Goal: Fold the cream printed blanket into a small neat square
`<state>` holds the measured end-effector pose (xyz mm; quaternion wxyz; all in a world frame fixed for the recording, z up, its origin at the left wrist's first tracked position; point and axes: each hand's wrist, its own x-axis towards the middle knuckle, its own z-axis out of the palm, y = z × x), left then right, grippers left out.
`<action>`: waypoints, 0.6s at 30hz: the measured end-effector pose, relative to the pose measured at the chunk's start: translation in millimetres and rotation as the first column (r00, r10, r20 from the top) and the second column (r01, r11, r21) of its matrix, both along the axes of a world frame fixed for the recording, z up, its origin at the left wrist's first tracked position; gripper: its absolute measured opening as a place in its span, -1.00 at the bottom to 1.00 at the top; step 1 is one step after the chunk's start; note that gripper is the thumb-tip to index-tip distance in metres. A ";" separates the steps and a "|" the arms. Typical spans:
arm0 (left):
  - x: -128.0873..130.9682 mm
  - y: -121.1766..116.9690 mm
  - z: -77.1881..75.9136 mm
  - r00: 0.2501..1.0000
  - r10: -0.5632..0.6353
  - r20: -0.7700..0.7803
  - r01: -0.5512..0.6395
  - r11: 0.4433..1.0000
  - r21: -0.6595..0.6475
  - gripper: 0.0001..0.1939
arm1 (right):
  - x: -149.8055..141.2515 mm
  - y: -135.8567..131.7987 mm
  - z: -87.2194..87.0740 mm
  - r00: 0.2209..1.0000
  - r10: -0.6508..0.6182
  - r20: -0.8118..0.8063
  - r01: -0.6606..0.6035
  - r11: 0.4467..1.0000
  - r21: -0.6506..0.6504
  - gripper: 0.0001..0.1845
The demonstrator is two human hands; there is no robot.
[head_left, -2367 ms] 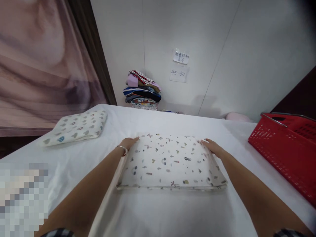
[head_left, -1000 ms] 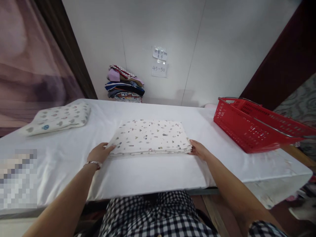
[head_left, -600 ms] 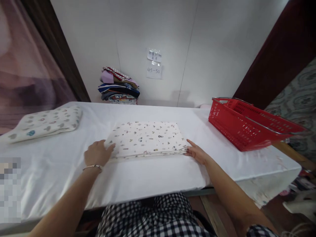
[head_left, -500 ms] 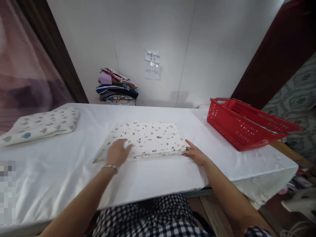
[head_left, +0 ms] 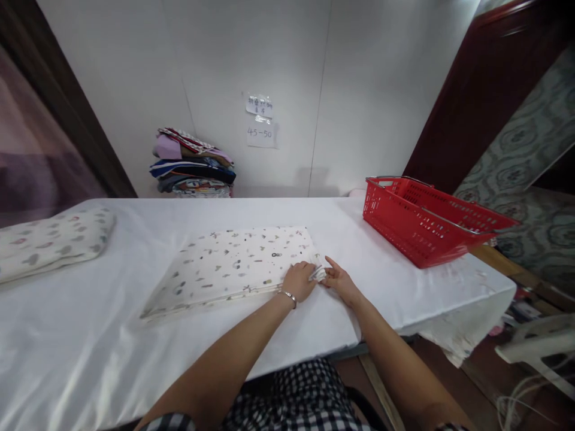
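A folded white cloth (head_left: 242,260) with small printed motifs lies flat on the white-covered table (head_left: 188,365). Its near right corner is bunched up between my two hands. My left hand (head_left: 299,281), with a bracelet at the wrist, is closed on the cloth just left of that corner. On the corner's right side, my right hand (head_left: 340,284) pinches the layered edge between thumb and fingers, its index finger pointing outward. Part of the corner is hidden behind the fingers.
At the table's right stands a red plastic basket (head_left: 422,230) with metal handles. Another folded patterned cloth (head_left: 58,239) lies at the far left. A stack of folded fabrics (head_left: 193,164) sits by the wall, beside paper signs (head_left: 260,133). A white stool (head_left: 539,341) stands at lower right.
My left hand has moved right along the cloth's near edge to its right corner and closed there. The corner is now bunched. The view has shifted a little to the right.
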<state>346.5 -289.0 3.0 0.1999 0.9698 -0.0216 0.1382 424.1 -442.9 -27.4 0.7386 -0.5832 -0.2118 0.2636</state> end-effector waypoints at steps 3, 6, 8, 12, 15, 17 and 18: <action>1.0 0.7 -3.4 0.999 0.037 -0.005 -0.037 0.999 -0.040 -0.70 | -0.3 1.2 0.6 1.000 -0.002 0.007 0.002 1.000 0.012 -0.03; 0.1 1.1 -6.2 0.999 0.054 0.004 -0.054 0.996 -0.072 -0.74 | -3.0 2.0 4.8 1.000 -0.020 0.015 0.021 1.000 -0.009 -0.06; -0.8 0.9 -7.5 0.998 0.062 0.008 -0.062 0.994 -0.086 -0.75 | -5.1 2.4 7.5 0.999 -0.034 0.017 0.035 0.999 -0.018 -0.09; -1.9 -0.2 -8.2 0.998 0.070 0.007 -0.069 0.994 -0.087 -0.76 | -6.6 3.4 6.9 0.998 -0.063 0.016 0.063 0.998 0.001 -0.12; -2.7 -2.2 -8.2 0.997 0.078 0.014 -0.077 0.995 -0.060 -0.77 | -5.5 4.5 3.0 0.996 -0.092 0.012 0.091 0.996 0.011 -0.12; -3.6 -4.3 -7.9 0.996 0.086 0.022 -0.085 0.996 -0.031 -0.77 | -4.6 5.0 0.8 0.995 -0.101 0.008 0.101 0.995 0.015 -0.11; -4.2 -5.5 -7.7 0.996 0.090 0.029 -0.089 0.996 -0.016 -0.77 | -4.2 5.0 0.1 0.995 -0.103 0.008 0.103 0.995 0.015 -0.11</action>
